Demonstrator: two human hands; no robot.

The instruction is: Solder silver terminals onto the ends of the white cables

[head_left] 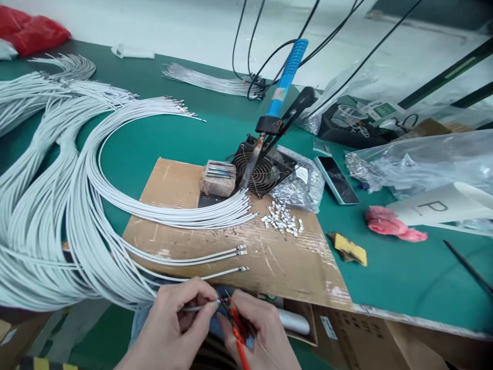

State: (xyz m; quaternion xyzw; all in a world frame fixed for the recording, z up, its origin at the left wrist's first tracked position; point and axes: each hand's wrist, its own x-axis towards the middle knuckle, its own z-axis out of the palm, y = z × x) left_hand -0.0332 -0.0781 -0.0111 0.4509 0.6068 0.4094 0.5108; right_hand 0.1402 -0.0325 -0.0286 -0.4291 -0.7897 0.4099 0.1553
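Low in front of me, my left hand (171, 326) is closed, pinching the end of a white cable (191, 309) between thumb and fingers. My right hand (260, 324) is wrapped round small pliers with orange handles (241, 352). The jaws of the pliers meet the cable end at my left fingertips; their exact grip on it is too small to make out. Just beyond, three white cables with small metal terminals (242, 269) lie across a cardboard sheet (285, 262). A thick bundle of white cables (181, 213) curves over the cardboard behind them.
A blue-handled soldering iron (287, 77) leans over a small fan (256, 172), beside a brown block (219, 180). Small metal terminals (283, 218) lie scattered nearby. To the right are a phone (338, 180), a yellow sponge (348, 249) and a pink cloth (391, 223). More cable bundles (34, 190) fill the left.
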